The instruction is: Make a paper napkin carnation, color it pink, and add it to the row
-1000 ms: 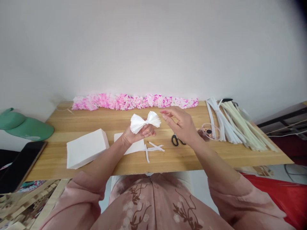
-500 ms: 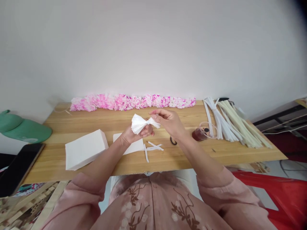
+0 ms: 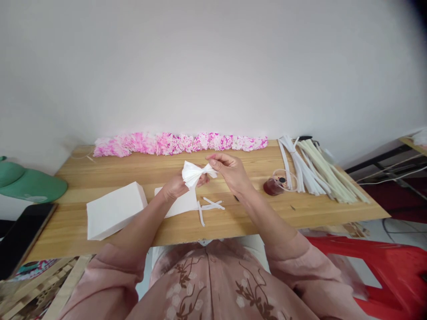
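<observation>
A white pleated paper bow (image 3: 192,174), pinched in at its middle and fanned out at both ends, is held above the table. My left hand (image 3: 179,185) grips it from below and behind, its fingers partly hidden by the paper. At the bow's right end, my right hand (image 3: 230,170) pinches the edge between thumb and fingertips. Beneath my left forearm lies a flat stack of white paper sheets (image 3: 182,204). Several short white strips (image 3: 210,205) lie crossed just right of that stack.
A white paper block (image 3: 115,211) and a black phone (image 3: 25,240) lie left, near a green visor cap (image 3: 33,184). Pink-white ruffled paper flowers (image 3: 180,143) line the back. Bundled white strips (image 3: 302,171), cream strips (image 3: 333,173) and a dark red bottle (image 3: 274,186) stand right.
Both hands stay on the bow, which has tilted slightly, its left fan hanging a little lower. The whole view has shifted slightly, moving the table's things a little to the left.
</observation>
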A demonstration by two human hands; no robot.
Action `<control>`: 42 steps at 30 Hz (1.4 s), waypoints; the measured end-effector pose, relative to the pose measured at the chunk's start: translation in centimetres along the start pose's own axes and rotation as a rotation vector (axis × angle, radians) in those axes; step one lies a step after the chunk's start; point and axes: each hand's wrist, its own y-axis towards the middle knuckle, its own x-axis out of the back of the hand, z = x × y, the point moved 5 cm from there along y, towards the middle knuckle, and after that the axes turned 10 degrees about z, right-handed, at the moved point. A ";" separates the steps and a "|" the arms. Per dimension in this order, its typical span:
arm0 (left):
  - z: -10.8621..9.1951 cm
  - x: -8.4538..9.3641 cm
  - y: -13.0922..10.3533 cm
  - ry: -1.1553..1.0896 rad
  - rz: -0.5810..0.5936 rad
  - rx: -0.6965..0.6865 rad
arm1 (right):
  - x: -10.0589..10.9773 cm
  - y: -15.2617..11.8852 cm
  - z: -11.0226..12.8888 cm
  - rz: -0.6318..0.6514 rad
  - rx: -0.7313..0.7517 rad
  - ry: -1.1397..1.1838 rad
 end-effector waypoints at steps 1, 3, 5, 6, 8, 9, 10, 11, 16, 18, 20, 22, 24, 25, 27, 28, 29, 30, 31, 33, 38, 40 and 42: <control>0.0 0.1 0.0 0.014 -0.003 -0.009 | 0.1 0.2 -0.3 0.014 -0.019 -0.014; 0.0 0.3 0.1 0.003 -0.026 -0.029 | 0.5 0.4 -0.5 0.036 -0.018 -0.140; 0.2 0.5 0.1 -0.048 -0.045 -0.033 | 1.3 0.5 0.7 0.028 0.113 -0.427; 0.3 0.5 0.1 -0.073 -0.048 -0.027 | 1.6 0.4 1.8 0.012 0.232 -0.606; 0.5 0.4 0.2 -0.100 -0.035 -0.009 | 1.6 0.0 3.7 0.037 0.460 -0.905; 0.6 0.3 0.2 -0.103 -0.024 0.001 | 1.4 -0.2 4.3 0.087 0.530 -1.018; 0.7 0.2 0.2 -0.103 -0.016 0.011 | 1.2 -0.2 4.7 0.148 0.574 -1.117; 0.8 0.1 0.2 -0.103 -0.010 0.021 | 0.9 -0.3 4.9 0.207 0.598 -1.211; 1.3 -0.6 0.2 -0.118 0.003 0.062 | -0.5 -0.7 5.4 0.450 0.658 -1.506; 1.3 -0.8 0.2 -0.137 0.010 0.046 | -0.7 -1.1 5.8 0.502 0.668 -1.525; 1.4 -0.7 0.2 -0.162 -0.002 0.030 | -0.8 -1.3 6.4 0.530 0.668 -1.549; 1.7 -0.6 0.2 -0.176 -0.029 0.036 | -1.0 -1.4 6.6 0.555 0.662 -1.576; 1.9 -0.5 0.2 -0.155 -0.062 0.037 | -1.1 -1.3 6.6 0.556 0.628 -1.581; 1.9 -0.4 0.2 -0.132 -0.085 0.028 | -1.2 -1.2 6.4 0.541 0.597 -1.565; 1.7 -0.2 0.1 -0.041 -0.164 0.007 | -0.9 -0.9 5.8 0.473 0.488 -1.486; 1.4 -0.1 0.1 0.033 -0.213 0.002 | -0.6 -0.7 5.2 0.430 0.403 -1.415; 1.1 0.0 0.0 0.129 -0.253 0.004 | -0.2 -0.5 4.5 0.390 0.291 -1.316; 0.6 0.0 -0.1 0.246 -0.283 0.008 | 0.3 -0.4 3.5 0.354 0.159 -1.185; 0.1 0.0 -0.1 0.375 -0.297 0.006 | 0.8 -0.4 2.5 0.329 0.021 -1.026; -0.9 -0.3 -0.1 0.620 -0.285 -0.020 | 1.5 -0.6 0.5 0.292 -0.196 -0.673; -1.8 -0.8 -0.1 0.892 -0.250 -0.100 | 1.5 -1.1 0.0 0.370 -0.286 -0.424; -1.5 -0.4 -0.2 0.780 -0.294 -0.068 | 1.8 -1.1 1.6 0.413 -0.189 -0.716; -0.9 0.0 -0.4 0.560 -0.334 -0.007 | 2.4 -1.1 4.0 0.317 0.034 -1.124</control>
